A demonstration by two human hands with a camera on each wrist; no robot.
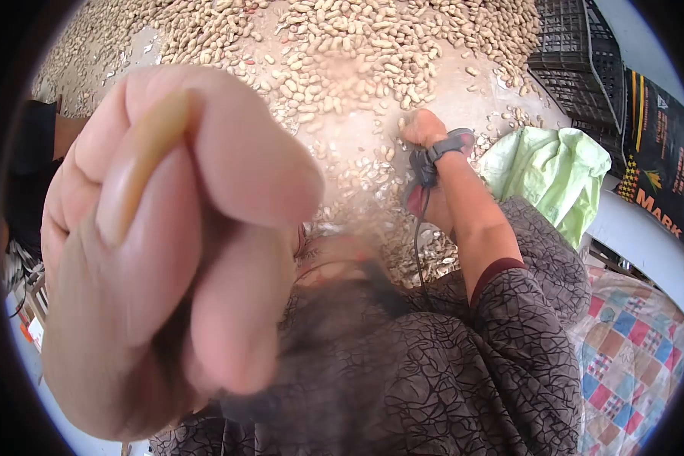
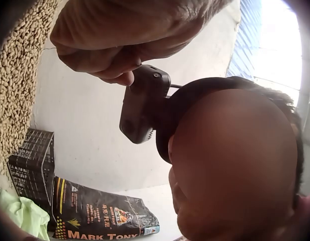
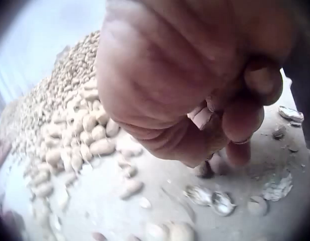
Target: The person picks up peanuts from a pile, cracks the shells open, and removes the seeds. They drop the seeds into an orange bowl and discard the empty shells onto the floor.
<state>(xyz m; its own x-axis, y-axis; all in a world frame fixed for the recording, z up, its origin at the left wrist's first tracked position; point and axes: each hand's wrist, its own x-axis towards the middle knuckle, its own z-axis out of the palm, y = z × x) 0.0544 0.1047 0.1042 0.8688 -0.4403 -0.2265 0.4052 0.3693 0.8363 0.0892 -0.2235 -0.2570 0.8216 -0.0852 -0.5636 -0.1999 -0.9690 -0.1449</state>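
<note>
My left hand [image 1: 163, 243] is raised close before the head camera, its fingers bent in, with no object visible in them. From the left wrist view, the fingertips of this hand [image 2: 130, 35] touch the top corner of a black camera [image 2: 140, 108] on the head strap. Low over the floor is my right hand [image 1: 424, 128], near loose peanuts [image 1: 372, 68]. In the right wrist view the right hand [image 3: 180, 70] has its fingers curled downward above split shells [image 3: 222, 202]; whether something lies between them is unclear.
A heap of peanuts [image 3: 79, 130] spreads beyond the right hand. Black crates [image 1: 585, 61], a green sack [image 1: 551, 175] and a black printed bag [image 1: 665, 152] stand at the right. Broken shells [image 1: 433, 254] lie near the lap. A dark-sleeved arm [image 1: 68, 137] shows at far left.
</note>
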